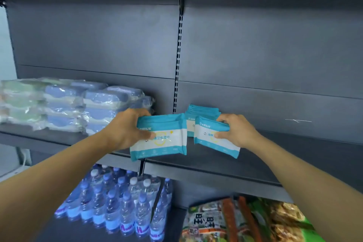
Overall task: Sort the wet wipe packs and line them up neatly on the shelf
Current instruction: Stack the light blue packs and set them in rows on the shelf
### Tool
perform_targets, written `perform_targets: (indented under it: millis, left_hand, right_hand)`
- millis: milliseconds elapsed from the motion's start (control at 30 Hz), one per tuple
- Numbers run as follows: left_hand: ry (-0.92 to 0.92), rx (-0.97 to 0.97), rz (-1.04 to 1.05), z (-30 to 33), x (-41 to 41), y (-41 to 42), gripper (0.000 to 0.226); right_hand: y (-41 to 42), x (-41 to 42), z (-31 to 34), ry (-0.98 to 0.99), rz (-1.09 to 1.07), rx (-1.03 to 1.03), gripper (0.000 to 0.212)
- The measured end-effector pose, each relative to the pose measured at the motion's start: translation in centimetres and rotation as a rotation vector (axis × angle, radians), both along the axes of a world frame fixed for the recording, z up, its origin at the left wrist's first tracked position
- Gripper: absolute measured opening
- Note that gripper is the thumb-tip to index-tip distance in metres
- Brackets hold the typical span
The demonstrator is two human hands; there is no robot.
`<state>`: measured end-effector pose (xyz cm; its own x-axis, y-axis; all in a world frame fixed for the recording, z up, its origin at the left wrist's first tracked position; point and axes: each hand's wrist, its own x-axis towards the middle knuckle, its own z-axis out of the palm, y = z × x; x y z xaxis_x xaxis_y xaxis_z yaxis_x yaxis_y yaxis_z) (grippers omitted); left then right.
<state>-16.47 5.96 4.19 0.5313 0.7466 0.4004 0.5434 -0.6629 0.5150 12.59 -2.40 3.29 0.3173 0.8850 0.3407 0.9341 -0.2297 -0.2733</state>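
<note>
My left hand (125,129) covers the left end of the teal-and-white wet wipe pack (160,137) it holds, thumb on the front, fingers curled over the top edge. The pack sits at the front edge of the shelf (275,155), its lower edge hanging past the lip. My right hand (236,130) has its grip closed round a second pack (213,137), tilted, its right end hidden under my fingers. Behind and between them stands a row of packs (202,113), mostly screened. The blue print on the packs is Chinese, too blurred for me to read. Wrapped blue and green boxes (64,104) are stacked to the left. Below are water bottles (117,200) and snack bags (255,222), cut off by the frame.
</note>
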Motion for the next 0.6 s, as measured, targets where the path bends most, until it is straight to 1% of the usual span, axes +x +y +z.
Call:
perform_targets:
  millis: [167,233,300,367,467,500,533,600]
  left_hand:
    - [-0.01,-0.026,-0.064,-0.6,0.8,4.8,0.028]
    - [-0.019,-0.049,-0.099,-0.8,1.2,6.4,0.027]
    - [-0.016,-0.059,-0.128,-1.0,1.5,7.8,0.026]
    - [-0.027,-0.076,-0.147,-1.3,1.8,8.8,0.024]
    - [-0.027,-0.103,-0.162,-1.8,2.4,9.9,0.022]
    - [-0.027,-0.109,-0.172,-1.9,2.6,10.2,0.022]
    - [-0.029,-0.112,-0.182,-2.0,2.8,10.5,0.022]
    - [-0.03,-0.119,-0.195,-2.1,3.3,10.9,0.023]
  right_hand:
    - [5.3,0.4,-0.6,0.078,0.003,0.009,0.047]
    - [6.9,0.5,-0.9,0.07,0.015,-0.002,0.048]
    - [8.1,0.6,-1.2,0.011,0.014,-0.007,0.048]
    - [8.7,0.6,-1.5,-0.088,-0.02,-0.003,0.051]
    - [8.8,0.6,-2.0,-0.292,-0.1,0.04,0.061]
    - [8.7,0.6,-2.2,-0.33,-0.13,0.055,0.065]
    - [8.5,0.6,-2.4,-0.339,-0.166,0.065,0.069]
    - [7.9,0.7,-2.8,-0.279,-0.251,0.057,0.075]
